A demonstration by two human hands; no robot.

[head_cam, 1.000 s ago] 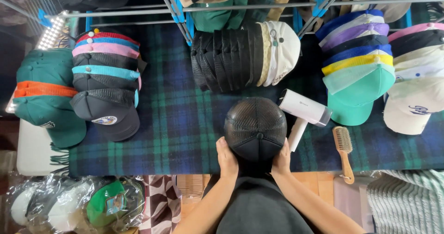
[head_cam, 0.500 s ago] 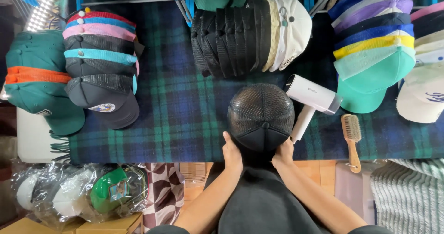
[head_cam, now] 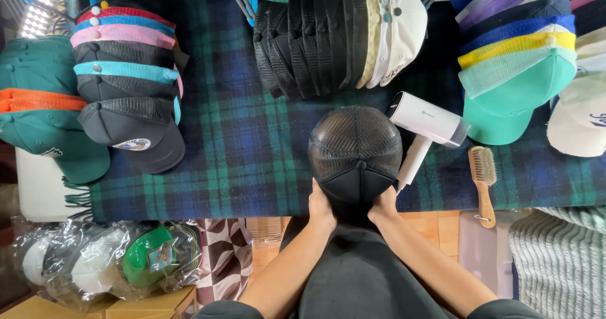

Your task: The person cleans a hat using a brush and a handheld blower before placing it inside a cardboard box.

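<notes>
Both hands, left hand (head_cam: 322, 206) and right hand (head_cam: 383, 205), grip closed around the black mesh cap (head_cam: 355, 152) at the near table edge; its shaping looks unfinished.

hidden: black mesh-backed cap (head_cam: 355, 152) brim lay under both hands at blanket's near edge | cut off: white cap (head_cam: 577, 120) at right edge | unclear: bagged caps (head_cam: 107, 265) blurred by plastic

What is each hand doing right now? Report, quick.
Left hand: closed on the black cap, left side.
Right hand: closed on the same cap, right side.
</notes>
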